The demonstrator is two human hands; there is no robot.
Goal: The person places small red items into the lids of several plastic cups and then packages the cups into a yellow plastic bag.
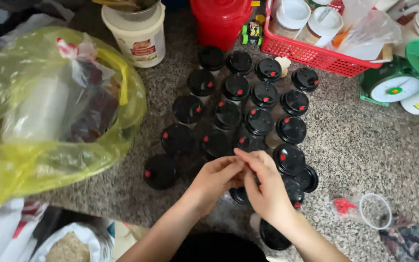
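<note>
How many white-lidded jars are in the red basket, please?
2: one jar at the left end of the basket, the other just right of it. The bag may hide more.

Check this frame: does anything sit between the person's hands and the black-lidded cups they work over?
Nothing visible does. The left hand and right hand meet directly above the nearest black-lidded cups on the granite counter.

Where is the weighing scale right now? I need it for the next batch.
In the head view, the green weighing scale sits at the far right of the granite counter, just right of the red basket, beyond the black-lidded cups.
</note>
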